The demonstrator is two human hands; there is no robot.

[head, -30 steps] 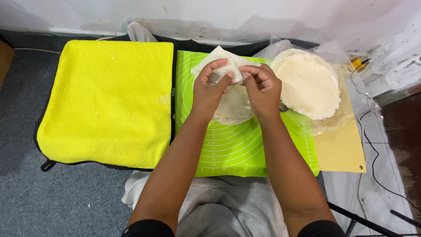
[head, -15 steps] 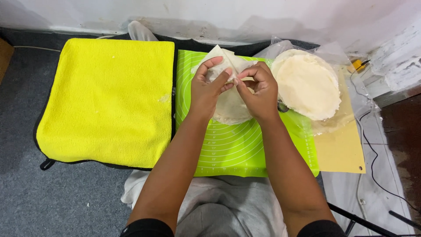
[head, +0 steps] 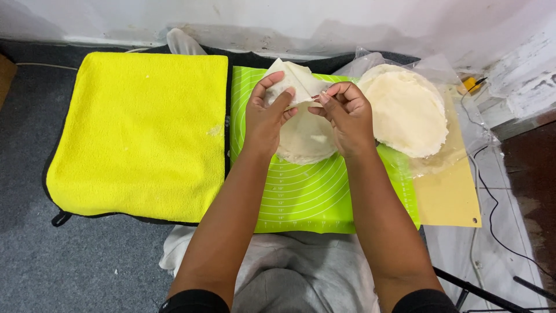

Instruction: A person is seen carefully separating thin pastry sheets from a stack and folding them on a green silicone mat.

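My left hand [head: 267,113] and my right hand [head: 346,117] are both raised a little over the green mat [head: 324,200], close to each other, and between them I hold a thin white sheet of dough [head: 295,78]. The sheet is folded, so it makes a pointed shape at the top, above my fingers. The fingers of my left hand are curled and they pinch the left side of the sheet between thumb and fingertips. The fingers of my right hand are bent and pressed together, and they pinch the right edge of the same sheet. Under my hands one round flat piece of dough [head: 307,142] lies on the mat, partly hidden by my wrists. To the right, a stack of round dough sheets [head: 408,110] rests on clear plastic wrap [head: 457,72], which lies over a tan board [head: 449,197]. To the left of the mat, just beside it, a yellow towel [head: 139,133] is spread flat on the grey floor [head: 35,272].
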